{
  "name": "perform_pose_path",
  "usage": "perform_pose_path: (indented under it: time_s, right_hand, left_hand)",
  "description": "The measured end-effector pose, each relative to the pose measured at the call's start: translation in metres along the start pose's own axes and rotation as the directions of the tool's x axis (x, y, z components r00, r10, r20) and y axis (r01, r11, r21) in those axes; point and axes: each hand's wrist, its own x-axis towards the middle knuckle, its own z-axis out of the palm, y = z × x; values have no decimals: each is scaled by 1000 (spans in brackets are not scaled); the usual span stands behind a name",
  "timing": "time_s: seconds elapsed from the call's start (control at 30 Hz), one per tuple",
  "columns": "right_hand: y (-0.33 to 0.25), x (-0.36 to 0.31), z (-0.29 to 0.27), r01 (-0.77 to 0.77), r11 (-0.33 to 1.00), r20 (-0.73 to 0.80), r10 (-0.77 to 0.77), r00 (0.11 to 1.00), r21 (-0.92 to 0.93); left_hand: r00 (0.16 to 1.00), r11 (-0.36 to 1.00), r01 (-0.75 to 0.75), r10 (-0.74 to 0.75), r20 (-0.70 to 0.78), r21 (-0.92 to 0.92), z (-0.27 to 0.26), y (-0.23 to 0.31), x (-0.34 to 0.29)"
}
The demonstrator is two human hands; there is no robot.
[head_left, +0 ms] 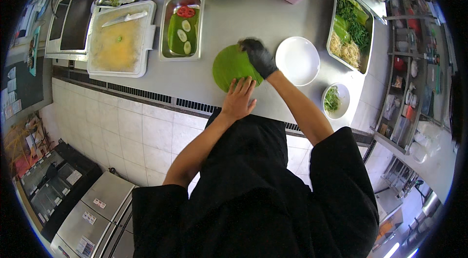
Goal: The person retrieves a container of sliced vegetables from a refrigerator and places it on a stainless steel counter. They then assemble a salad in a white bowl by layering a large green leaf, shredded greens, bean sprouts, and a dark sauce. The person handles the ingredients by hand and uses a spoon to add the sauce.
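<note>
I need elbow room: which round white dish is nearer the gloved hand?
The larger dish, just beside the right hand; the small bowl of greens sits farther off.

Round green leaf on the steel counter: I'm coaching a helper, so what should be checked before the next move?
1. Round green leaf lying on the grey steel counter: ok.
2. Leaf steadied: ok; the bare left hand rests on its near edge.
3. Both hands gloved: not ok; only the right hand wears a black glove.
4. Right hand's fingers holding anything: cannot tell; they are curled and blurred.
5. Round white plate within reach: ok, just right of the leaf, apart from it.
6. White-handled knife away from both hands: ok, on the yellow-stained white board.
</note>
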Motion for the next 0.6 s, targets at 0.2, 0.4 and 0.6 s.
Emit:
perform_pose_path:
  time_s: [0.2, 0.4, 0.6]
  right_hand:
    - [41, 2, 72, 260, 964, 148, -250, 957, -48]
    - [-2, 10, 56, 142, 944, 398, -258, 881, 298]
    - [-39, 64, 43, 405, 899, 461, -433, 775, 165]
  left_hand:
    - [999, 999, -41, 41, 3, 5, -3, 7, 4]
    - [994, 996, 84, -84, 73, 0, 4, 8, -5]
    - [995, 995, 95, -95, -19, 31, 7, 14, -10]
